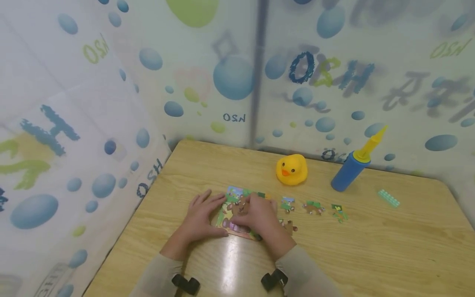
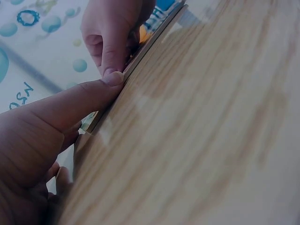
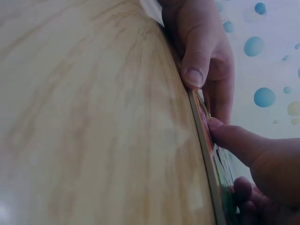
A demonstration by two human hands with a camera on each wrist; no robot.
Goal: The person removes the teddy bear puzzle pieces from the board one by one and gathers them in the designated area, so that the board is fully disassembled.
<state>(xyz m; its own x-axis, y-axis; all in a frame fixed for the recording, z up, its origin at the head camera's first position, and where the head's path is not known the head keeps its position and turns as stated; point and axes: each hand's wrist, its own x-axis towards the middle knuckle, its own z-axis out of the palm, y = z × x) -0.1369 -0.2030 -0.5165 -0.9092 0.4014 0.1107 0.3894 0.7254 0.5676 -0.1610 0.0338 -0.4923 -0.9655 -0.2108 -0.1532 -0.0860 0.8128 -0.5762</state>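
— Where are your hands right now?

— Both are on the puzzle board, which lies flat on the table right in front of you. Your left hand rests on its left side, fingers laid out flat, thumb against the near edge. Your right hand lies over the middle of the picture, fingers pressing down, thumb on the near edge too.

— So what step is this?

— It looks like you are pushing a piece into the board. I cannot see that piece, because your right hand covers it.

— Is the puzzle done?

— Not yet, I think. Loose pieces lie in a row on the table just to the right of the board, and one more piece sits close by your right wrist.

— What does the next move need?

— Keep your left hand holding the board steady. Then your right hand would have to lift off, reach for the nearest loose piece, pinch it and turn it until it fits a gap. The yellow duck and blue pump stand farther back, out of your way.
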